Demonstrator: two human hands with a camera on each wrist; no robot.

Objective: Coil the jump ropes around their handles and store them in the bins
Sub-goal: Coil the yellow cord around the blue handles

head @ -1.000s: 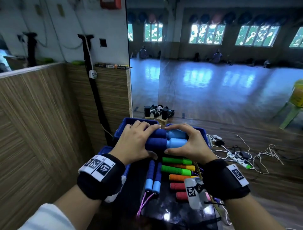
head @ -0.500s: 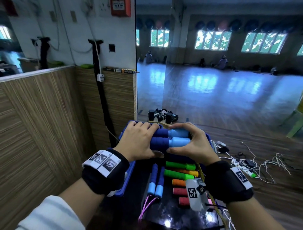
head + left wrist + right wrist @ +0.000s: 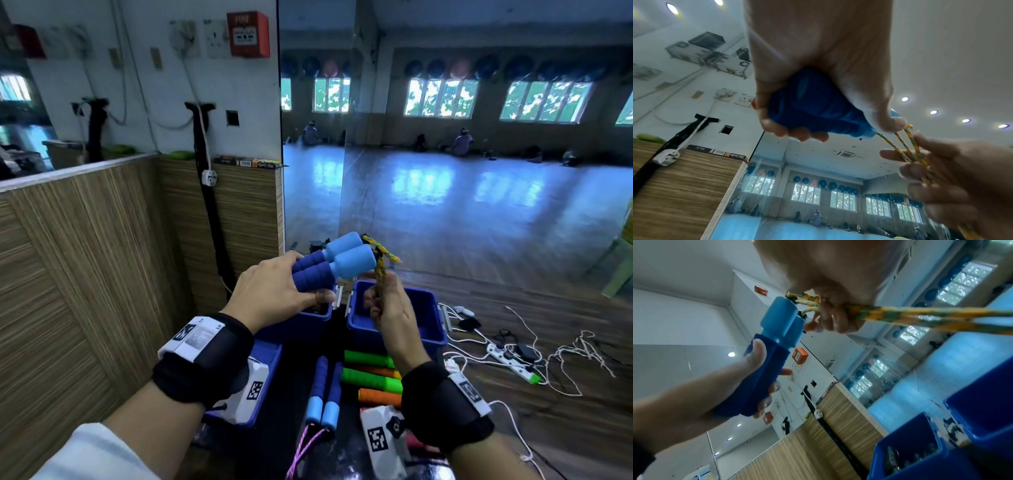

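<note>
Change from earlier frames: a second ago both my hands pressed the pair of blue handles (image 3: 329, 265) low over the bins; now the handles are lifted, tilted up toward the frame centre, and my right hand has come off them onto the rope.
Left hand (image 3: 270, 294): fingers curled round the dark-blue foam grips, holding both handles side by side.
Right hand (image 3: 390, 311): closed on the yellow-green rope (image 3: 380, 270), pinching several strands just below the light-blue handle ends.
Left wrist view only: three rope strands (image 3: 906, 146) leave the handle ends and cross the right hand's fingers (image 3: 898, 155); ceiling spotlights overhead.
Right wrist view only: the rope (image 3: 900, 314) runs on past the hand toward the right edge, blurred; my left hand's thumb (image 3: 756, 356) lies along the grips.
Head view only: the whole table layout in the lower centre of the frame.
Right blue bin (image 3: 428, 329): below my right hand; its contents I cannot make out.
Left blue bin (image 3: 308, 322): below my left hand; something dark inside, which I cannot identify.
On the table: a blue-handled rope with a pink cord (image 3: 323, 394) at lower centre; green handles (image 3: 370, 370) and orange handles (image 3: 378, 397) stacked just to its right.
Floor, right of frame: a white power strip (image 3: 510, 359) amid loose cables.
</note>
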